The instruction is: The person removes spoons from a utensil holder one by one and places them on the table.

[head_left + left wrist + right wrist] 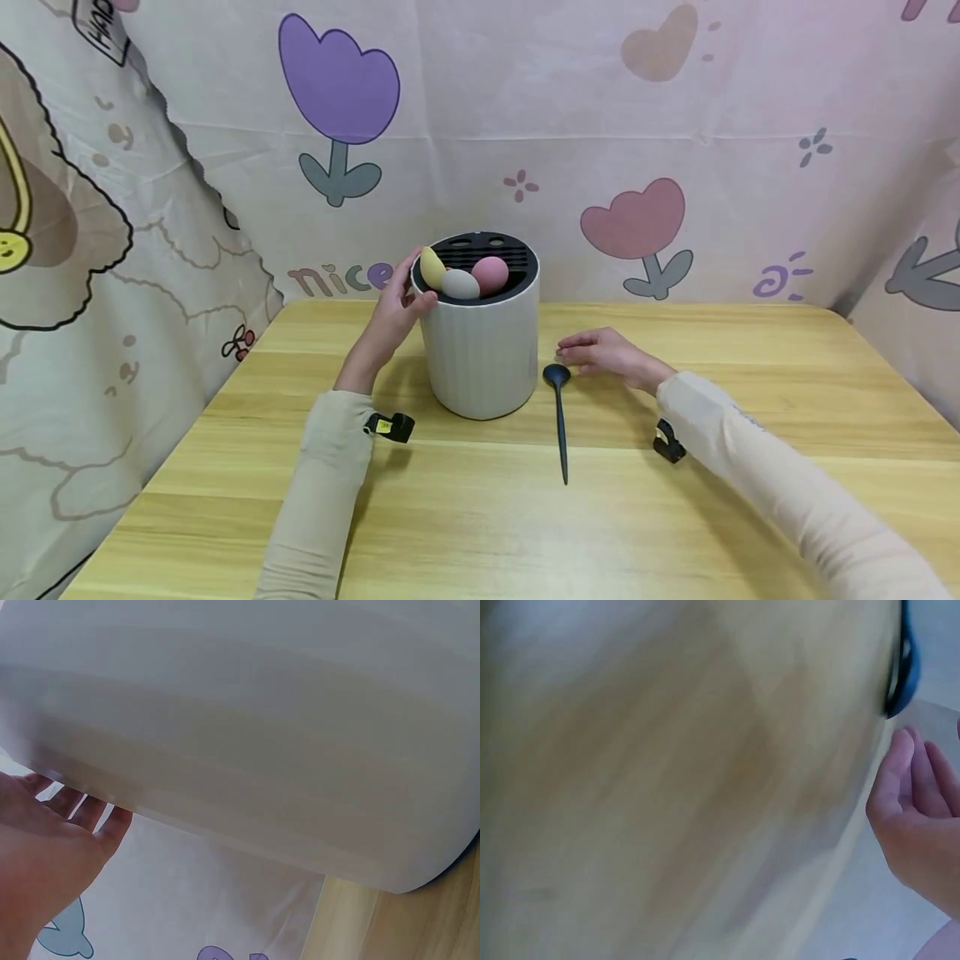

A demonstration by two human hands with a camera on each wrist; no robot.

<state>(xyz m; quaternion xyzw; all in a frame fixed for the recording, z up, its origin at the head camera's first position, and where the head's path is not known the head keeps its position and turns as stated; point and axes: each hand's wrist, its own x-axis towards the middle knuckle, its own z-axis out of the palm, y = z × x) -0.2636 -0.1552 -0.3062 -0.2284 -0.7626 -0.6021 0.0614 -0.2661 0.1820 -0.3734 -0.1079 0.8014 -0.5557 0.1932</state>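
Note:
A white ribbed utensil holder (pixel 480 358) with a black slotted top stands upright on the table. My left hand (pixel 393 307) holds its upper left side, thumb at the front rim; in the left wrist view the fingers (pixel 114 825) reach behind its wall. Yellow (pixel 432 268), grey-white (pixel 461 284) and pink (pixel 491 274) egg-shaped pieces sit in the front opening of the top. A black spoon (pixel 561 421) lies to the right of the holder, bowl pointing away from me. My right hand (pixel 609 357) is just beyond the bowl, fingers loosely bent, holding nothing.
The wooden table (pixel 480 517) stretches out on both sides of the holder. A printed cloth (pixel 480 100) with flowers hangs right behind the table's far edge and along the left. Black wrist cameras (pixel 392 427) sit under both sleeves.

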